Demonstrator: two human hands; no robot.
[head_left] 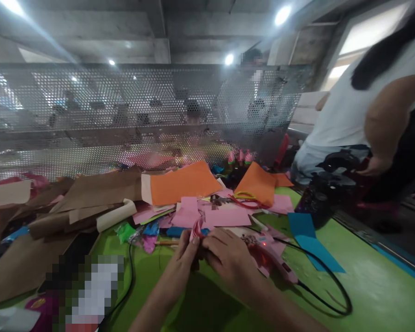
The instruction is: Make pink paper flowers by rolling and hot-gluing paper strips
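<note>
Both hands meet above the green table [370, 272], around a small curled piece of pink paper [197, 228]. My left hand [184, 254] pinches it with the thumb in front. My right hand [230, 254] presses against its right side with bent fingers, and the fingertips are partly hidden. Just right of that hand lies a pink hot glue gun [278, 262] with a small red light on and a black cord. Behind the fingers are flat pink paper strips [227, 217] and a folded pink piece [186, 212].
Orange sheets [185, 182], brown paper [100, 189] and a cream roll [115, 216] are heaped at the back. Red-handled scissors [249, 201] lie among the scraps. Bent blue card [311, 240] and a dark bottle [320, 198] stand right. A person in white [352, 106] is beyond, beside a perforated metal screen [100, 106].
</note>
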